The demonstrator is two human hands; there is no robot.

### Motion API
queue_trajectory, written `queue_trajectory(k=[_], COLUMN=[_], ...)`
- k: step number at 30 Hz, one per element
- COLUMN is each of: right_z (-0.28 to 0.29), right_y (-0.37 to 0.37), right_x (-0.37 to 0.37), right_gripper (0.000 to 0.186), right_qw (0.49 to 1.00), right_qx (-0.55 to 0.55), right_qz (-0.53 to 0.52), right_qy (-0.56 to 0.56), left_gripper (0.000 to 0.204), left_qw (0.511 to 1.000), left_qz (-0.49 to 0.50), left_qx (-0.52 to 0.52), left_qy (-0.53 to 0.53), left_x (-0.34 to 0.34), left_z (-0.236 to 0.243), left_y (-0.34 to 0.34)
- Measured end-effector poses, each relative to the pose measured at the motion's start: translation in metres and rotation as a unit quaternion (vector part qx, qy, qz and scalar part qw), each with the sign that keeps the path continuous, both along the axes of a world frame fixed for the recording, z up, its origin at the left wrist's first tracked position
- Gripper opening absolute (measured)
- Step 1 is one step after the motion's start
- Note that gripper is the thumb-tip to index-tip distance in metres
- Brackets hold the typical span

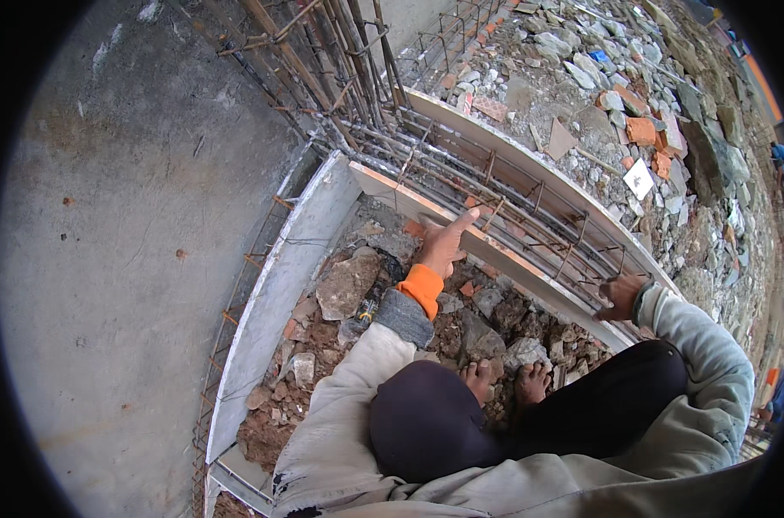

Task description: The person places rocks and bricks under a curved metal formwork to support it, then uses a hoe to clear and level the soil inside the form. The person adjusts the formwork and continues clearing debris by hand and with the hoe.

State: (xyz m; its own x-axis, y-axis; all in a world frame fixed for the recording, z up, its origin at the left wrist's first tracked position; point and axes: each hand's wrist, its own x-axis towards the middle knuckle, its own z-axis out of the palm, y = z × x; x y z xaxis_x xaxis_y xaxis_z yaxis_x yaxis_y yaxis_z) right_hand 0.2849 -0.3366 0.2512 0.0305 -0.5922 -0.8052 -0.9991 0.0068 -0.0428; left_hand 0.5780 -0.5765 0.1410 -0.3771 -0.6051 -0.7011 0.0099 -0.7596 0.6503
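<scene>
My left hand, in a grey sleeve with an orange cuff, lies against the near formwork board. One finger stretches out over the board's top edge; the other fingers are partly hidden. Further right, my right hand is at the steel rebar cage, beside the far end of the same board. Its fingers are curled, and what they hold cannot be made out. The cage's long rods and stirrups run between the near board and an outer formwork board.
Upright rebar rises by the concrete wall. A pale board stands along the left. Rocks and soil surround my bare feet. Rubble with broken bricks lies beyond the cage. Other people show at the right rim.
</scene>
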Motion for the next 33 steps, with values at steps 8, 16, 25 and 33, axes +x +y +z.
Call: queue_trajectory(k=[8, 16, 25, 33], right_z=[-0.102, -0.073, -0.082, -0.097], right_y=[0.152, 0.116, 0.146, 0.142], right_x=[0.005, -0.001, 0.011, 0.006], right_gripper=[0.046, 0.036, 0.04, 0.036], right_qw=[0.978, 0.997, 0.965, 0.954], right_qx=[-0.187, -0.043, -0.244, -0.298], right_qz=[-0.024, -0.025, -0.07, -0.02], right_qy=[0.09, 0.065, 0.067, 0.028], left_gripper=[0.044, 0.028, 0.053, 0.012], left_qw=[0.993, 0.996, 0.99, 0.453], left_qz=[-0.039, -0.003, 0.08, -0.203], left_qx=[-0.067, -0.069, -0.101, -0.825], left_qy=[-0.084, -0.059, -0.06, -0.27], left_x=[-0.011, -0.027, 0.007, 0.067], left_z=[-0.023, -0.02, -0.013, 0.003], left_y=[-0.008, -0.014, 0.004, -0.045])
